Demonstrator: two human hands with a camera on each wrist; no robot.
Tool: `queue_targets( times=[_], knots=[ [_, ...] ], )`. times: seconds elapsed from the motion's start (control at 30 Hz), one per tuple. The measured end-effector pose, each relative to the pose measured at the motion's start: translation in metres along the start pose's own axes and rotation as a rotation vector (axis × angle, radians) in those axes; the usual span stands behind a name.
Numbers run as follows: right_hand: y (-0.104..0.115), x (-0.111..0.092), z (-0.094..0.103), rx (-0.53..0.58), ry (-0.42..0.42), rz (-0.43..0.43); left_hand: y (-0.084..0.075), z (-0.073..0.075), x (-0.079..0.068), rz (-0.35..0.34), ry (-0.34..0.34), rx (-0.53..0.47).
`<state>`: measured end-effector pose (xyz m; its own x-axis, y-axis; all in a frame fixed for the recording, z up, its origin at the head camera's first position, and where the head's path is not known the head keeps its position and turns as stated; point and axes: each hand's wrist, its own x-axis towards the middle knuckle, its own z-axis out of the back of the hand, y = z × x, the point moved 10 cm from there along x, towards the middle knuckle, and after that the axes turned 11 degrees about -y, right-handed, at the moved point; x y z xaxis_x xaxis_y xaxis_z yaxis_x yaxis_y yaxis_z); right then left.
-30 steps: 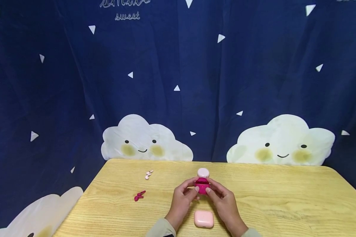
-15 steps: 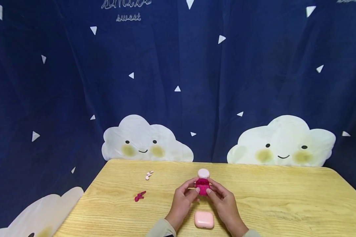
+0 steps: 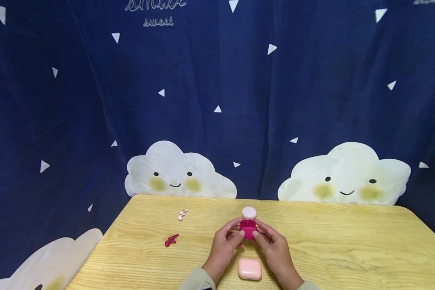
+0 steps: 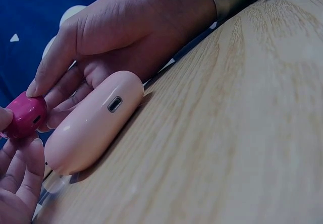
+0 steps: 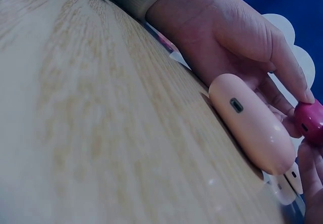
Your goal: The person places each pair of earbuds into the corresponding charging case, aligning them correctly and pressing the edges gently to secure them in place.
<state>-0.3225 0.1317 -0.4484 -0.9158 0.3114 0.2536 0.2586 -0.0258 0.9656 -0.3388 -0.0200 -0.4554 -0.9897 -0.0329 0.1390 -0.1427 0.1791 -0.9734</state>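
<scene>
Both my hands hold a hot-pink earbud charging case [image 3: 248, 235], whose lid stands raised with two slots showing inside. From one side my left hand [image 3: 222, 246] grips it, thumb on the front and fingers at the side. My right hand [image 3: 275, 246] pinches the other side in the same way. Directly behind it stands a round pale-pink case [image 3: 249, 212]. A larger peach-pink earbud case [image 3: 249, 269] lies closed between my wrists; the left wrist view shows a charging port [image 4: 115, 104] on it.
Two hot-pink earbuds [image 3: 168, 243] lie together on the wooden table [image 3: 348, 245], left of my hands. Farther back on that side lie two pale-pink earbuds [image 3: 180, 218]. A dark blue curtain [image 3: 188, 129] with clouds hangs behind the table.
The lid of the hot-pink case has swung farther back, so its slots now show. My hands keep their grip in nearly the same place.
</scene>
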Motion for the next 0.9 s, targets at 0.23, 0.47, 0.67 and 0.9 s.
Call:
queue_targets(
  times=[0.23,0.47,0.67,0.9],
  knots=[
    [-0.004,-0.001,0.001,0.004,-0.007,-0.042,0.002,0.0,-0.001,0.006,0.0,-0.016],
    [-0.012,-0.002,0.0,-0.024,-0.005,-0.129,0.003,0.0,0.0,0.001,0.002,-0.038],
    [-0.013,-0.003,-0.002,0.0,0.01,-0.144,0.002,0.0,0.0,-0.004,0.003,-0.049],
    [-0.012,-0.004,-0.005,0.019,0.035,-0.135,-0.001,-0.002,-0.001,-0.032,0.014,-0.055]
  ],
)
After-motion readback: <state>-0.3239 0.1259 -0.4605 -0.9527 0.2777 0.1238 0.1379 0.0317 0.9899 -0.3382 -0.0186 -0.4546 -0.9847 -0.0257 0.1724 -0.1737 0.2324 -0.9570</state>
